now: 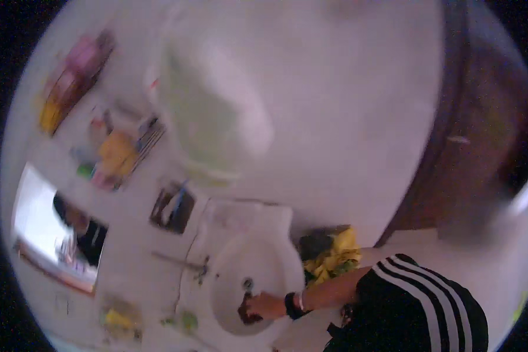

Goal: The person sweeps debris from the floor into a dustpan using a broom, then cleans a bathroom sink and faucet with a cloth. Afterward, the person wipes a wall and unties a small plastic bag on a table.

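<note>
Dark reddish item point(250, 318) in right hand point(267, 305), fingers curled around it.

Head cam, fisheye, down twd sink point(232, 264)

A small dark reddish-brown thing point(249, 315), blurred and partly covered, is held inside the white sink point(284, 258), toward its lower side.

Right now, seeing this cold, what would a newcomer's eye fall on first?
Probably the right hand in the white sink, lower middle, at a blurred dark-reddish thing. Then the black sleeve with white stripes, lower right. At far left, a bright mirror shows a person.
</note>
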{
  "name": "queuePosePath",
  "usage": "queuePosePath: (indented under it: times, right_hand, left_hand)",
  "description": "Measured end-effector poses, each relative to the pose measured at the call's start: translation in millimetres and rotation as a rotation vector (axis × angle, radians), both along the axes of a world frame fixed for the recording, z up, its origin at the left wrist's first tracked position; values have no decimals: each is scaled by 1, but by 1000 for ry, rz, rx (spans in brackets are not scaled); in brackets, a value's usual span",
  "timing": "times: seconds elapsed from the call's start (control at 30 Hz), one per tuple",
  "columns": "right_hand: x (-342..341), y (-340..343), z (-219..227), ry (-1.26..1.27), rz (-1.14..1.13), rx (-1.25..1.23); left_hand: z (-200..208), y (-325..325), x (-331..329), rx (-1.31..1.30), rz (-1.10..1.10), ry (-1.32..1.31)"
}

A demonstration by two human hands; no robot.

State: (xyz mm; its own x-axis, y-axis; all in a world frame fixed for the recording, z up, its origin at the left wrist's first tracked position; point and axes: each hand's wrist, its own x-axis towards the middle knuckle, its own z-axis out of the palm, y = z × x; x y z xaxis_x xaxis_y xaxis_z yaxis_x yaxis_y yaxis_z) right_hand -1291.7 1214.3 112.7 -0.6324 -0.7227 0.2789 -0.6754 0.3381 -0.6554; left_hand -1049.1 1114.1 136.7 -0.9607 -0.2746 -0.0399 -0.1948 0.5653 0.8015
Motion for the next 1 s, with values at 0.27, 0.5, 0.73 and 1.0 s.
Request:
queuePosePath:
  times: [0.27,0.5,0.73,1.0]
  right_hand:
    - [75,121,-25,312,-338,-43]
    - [236,359,-51,-189,-1235,-106]
    - [491,656,7,581,-2383,-373]
    - [499,758,41,452,-1805,-1647]
  left_hand:
    - [3,14,-113,-43,-656,-82]
    - [5,168,-104,126,-1201,-200]
    - [3,302,-31,83,-1489,-292]
    - [-7,442,83,67,-1496,-332]
